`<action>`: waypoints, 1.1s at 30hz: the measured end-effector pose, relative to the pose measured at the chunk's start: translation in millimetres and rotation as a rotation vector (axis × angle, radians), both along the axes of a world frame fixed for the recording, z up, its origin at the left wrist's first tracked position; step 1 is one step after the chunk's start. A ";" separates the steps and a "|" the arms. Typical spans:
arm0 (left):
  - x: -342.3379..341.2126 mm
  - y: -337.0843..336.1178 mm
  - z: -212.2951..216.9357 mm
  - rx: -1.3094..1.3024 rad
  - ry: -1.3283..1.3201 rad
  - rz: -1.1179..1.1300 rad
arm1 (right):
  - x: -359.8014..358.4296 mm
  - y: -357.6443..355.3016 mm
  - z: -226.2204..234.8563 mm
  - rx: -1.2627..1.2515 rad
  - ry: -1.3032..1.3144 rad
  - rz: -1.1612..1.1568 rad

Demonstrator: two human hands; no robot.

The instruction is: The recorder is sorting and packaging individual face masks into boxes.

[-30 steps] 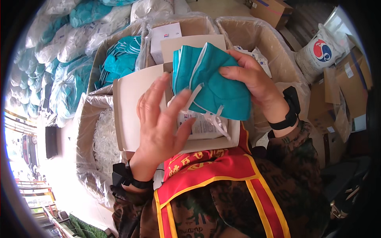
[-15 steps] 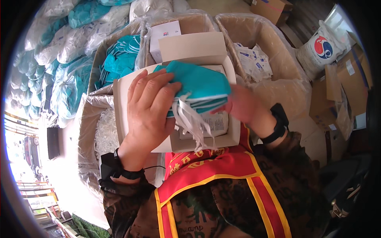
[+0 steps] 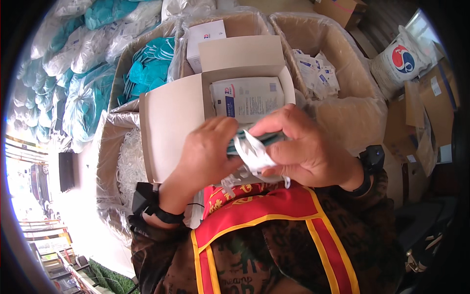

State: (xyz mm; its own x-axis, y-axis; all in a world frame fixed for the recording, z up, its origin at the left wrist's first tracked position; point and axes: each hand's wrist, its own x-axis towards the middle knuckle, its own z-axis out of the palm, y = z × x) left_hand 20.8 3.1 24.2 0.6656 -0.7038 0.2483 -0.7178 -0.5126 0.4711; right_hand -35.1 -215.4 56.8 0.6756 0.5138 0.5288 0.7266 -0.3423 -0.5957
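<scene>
Close to my body, over the near edge of an open white cardboard box (image 3: 171, 134), both hands are on a stack of teal folded masks (image 3: 235, 147). My left hand (image 3: 208, 149), slightly blurred, grips the stack's left side. The thumb and fingers of my right hand (image 3: 311, 149) close on the white straps (image 3: 253, 153), which loop up from the stack and dangle below it. Much of the stack is hidden by the hands. Inside the box lies a white printed packet (image 3: 249, 98), flat and face up.
Behind the box are plastic-lined cartons, one with teal masks (image 3: 152, 68), one with small white packets (image 3: 316, 73). A white carton (image 3: 205, 41) stands at the back. White straps fill a bin (image 3: 131, 161) at left. A white sack (image 3: 404, 61) leans at right; bagged goods (image 3: 88, 105) are piled left.
The mask stack has come toward my body and turned edge-up, uncovering the packet in the box. Both hands moved nearer with it; my right hand now pinches the straps.
</scene>
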 end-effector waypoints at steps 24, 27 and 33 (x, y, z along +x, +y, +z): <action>-28.2 77.2 40.4 0.312 -0.301 0.049 | -30.7 -68.7 32.6 0.311 1.036 -0.035; -15.3 54.3 41.5 0.281 -0.445 0.038 | 9.0 -41.9 0.1 0.426 1.213 -0.016; -0.7 32.2 40.9 0.245 -0.520 0.073 | 25.5 15.1 -57.1 0.563 1.160 0.123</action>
State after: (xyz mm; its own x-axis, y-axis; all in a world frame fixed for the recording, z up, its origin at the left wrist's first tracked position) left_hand 20.1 35.2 65.1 0.5488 -0.7387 0.3913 -0.7816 -0.6194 -0.0732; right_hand -9.5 -200.3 -0.3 0.8470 0.5044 -0.1678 -0.2991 0.1914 -0.9348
